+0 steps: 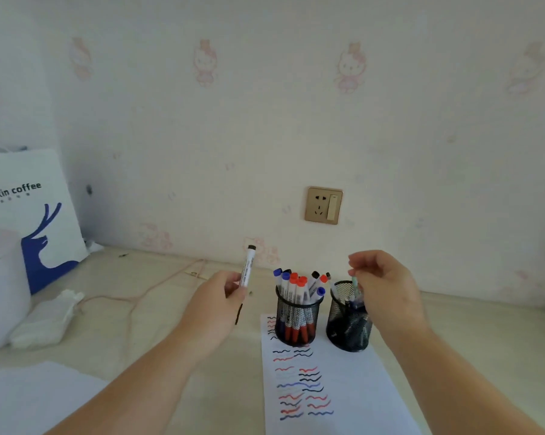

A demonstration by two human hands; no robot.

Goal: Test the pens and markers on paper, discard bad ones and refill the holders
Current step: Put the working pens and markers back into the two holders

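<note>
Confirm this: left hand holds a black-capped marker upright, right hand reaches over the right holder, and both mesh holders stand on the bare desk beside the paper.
One detail is wrong. In the head view both mesh holders stand on the paper, at its far end above the test squiggles. The left hand does hold the black-capped marker upright, and the right hand reaches over the right holder.

Black mesh holders point(297, 321); markers point(296, 288) white-barrelled, blue, red, black caps. Paper point(343, 387) white, red, blue, black squiggles. Far wall point(264, 120) cream, faint pink cartoon pattern. Socket point(323, 205) gold. Left bag point(29, 199) white, blue deer.
</note>
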